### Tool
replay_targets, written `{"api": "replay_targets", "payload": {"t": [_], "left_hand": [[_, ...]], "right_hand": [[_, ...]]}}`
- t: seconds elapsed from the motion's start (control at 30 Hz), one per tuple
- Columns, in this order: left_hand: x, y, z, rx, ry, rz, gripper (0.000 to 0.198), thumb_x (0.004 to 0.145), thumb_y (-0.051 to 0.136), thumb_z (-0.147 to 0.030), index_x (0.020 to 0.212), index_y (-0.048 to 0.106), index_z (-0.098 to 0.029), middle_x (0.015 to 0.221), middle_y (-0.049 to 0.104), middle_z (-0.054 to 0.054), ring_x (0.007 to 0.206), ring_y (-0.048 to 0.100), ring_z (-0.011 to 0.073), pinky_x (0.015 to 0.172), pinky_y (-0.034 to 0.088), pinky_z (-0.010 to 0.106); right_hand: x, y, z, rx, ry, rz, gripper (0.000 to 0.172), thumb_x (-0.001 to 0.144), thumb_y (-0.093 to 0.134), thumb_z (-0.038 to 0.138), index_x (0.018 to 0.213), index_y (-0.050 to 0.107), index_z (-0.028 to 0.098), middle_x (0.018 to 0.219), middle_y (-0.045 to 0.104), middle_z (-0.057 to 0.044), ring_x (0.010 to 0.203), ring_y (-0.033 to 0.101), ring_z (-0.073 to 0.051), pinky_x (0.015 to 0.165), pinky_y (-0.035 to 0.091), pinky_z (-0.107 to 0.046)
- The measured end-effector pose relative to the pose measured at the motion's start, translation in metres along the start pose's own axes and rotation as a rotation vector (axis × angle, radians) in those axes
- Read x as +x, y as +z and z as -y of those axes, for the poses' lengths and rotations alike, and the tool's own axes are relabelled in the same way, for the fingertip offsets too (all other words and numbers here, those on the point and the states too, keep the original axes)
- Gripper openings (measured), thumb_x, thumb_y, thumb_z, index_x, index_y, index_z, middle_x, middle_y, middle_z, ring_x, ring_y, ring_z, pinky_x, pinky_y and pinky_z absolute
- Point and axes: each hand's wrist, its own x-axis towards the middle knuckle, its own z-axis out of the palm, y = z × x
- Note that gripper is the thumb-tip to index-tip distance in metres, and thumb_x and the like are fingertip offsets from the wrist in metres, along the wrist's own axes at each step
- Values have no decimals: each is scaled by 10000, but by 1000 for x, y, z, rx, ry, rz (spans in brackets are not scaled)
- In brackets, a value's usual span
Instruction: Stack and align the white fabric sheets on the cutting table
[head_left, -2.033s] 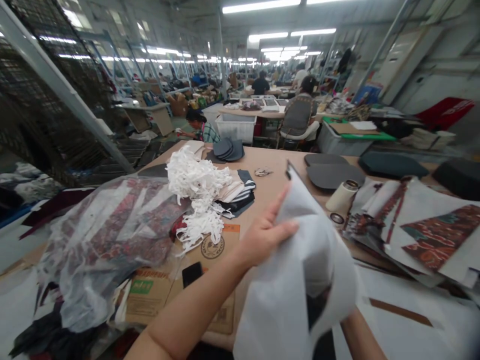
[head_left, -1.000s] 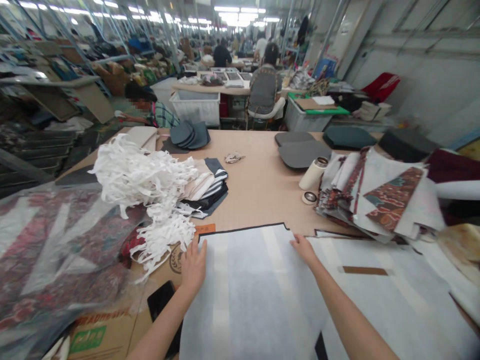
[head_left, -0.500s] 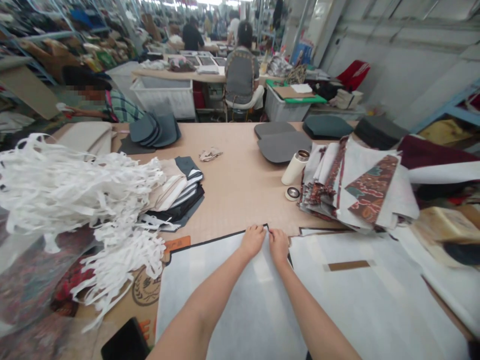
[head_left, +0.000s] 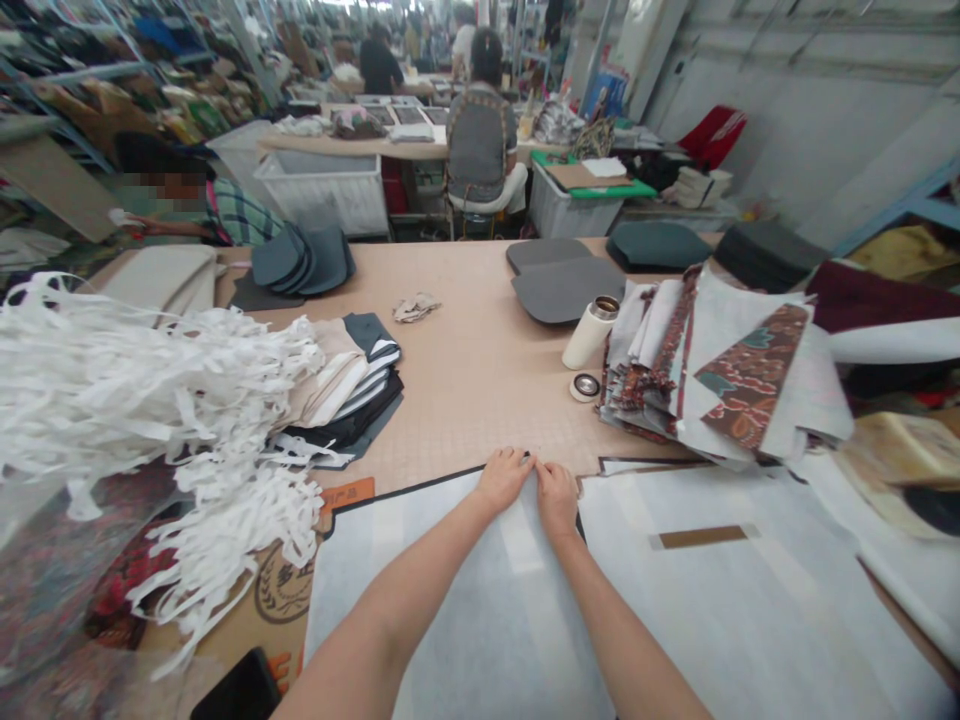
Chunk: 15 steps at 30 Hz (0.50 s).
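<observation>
A large white sheet with a dark border point(head_left: 499, 610) lies flat in front of me. At its far corner my left hand point(head_left: 502, 480) is closed, its fingertips pinching the dark edge. My right hand point(head_left: 556, 497) bends its fingers onto the same corner, thumb and forefinger close to the left fingertips. The two hands nearly touch. What lies under the fingers is partly hidden. Just right of my right hand lies a second white sheet point(head_left: 720, 600), with a brown strip point(head_left: 703, 537) on it.
White strips point(head_left: 150, 390) heap up at left beside stacked fabric pieces point(head_left: 349, 375). An uncapped bottle point(head_left: 589, 335), its lid point(head_left: 583, 388) and patterned fabric point(head_left: 757, 375) stand right. Dark grey pieces point(head_left: 570, 285) lie farther back. A phone point(head_left: 238, 690) lies front left; co-workers sit beyond the table.
The fingers of both hands have drawn closer together over the sheet's corner, covering more of the tip. The view has shifted slightly.
</observation>
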Motion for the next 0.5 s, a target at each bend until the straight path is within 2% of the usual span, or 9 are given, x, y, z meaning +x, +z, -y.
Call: {"api": "replay_targets", "payload": {"t": [0.13, 0.33, 0.5], "left_hand": [[-1, 4, 1, 35, 15, -39, 349, 907, 309, -201, 1237, 420, -177, 1132, 522, 99, 994, 454, 233, 819, 363, 361], [0, 5, 1, 93, 23, -45, 344, 900, 341, -214, 1235, 412, -180, 1125, 530, 97, 974, 469, 215, 802, 365, 344], [4, 4, 0, 116, 32, -25, 342, 905, 324, -226, 1225, 425, -163, 1085, 542, 104, 958, 475, 215, 783, 357, 346]], "right_hand": [[-2, 2, -1, -53, -57, -25, 326, 883, 393, 141, 1155, 569, 174, 969, 587, -92, 896, 474, -201, 797, 333, -299], [-3, 6, -1, -150, -144, -170, 294, 855, 453, 105, 1112, 586, 161, 893, 588, -71, 828, 474, -192, 723, 336, -290], [-1, 3, -1, -153, -163, -165, 314, 856, 449, 105, 1134, 571, 187, 871, 579, -77, 803, 474, -197, 681, 339, -296]]}}
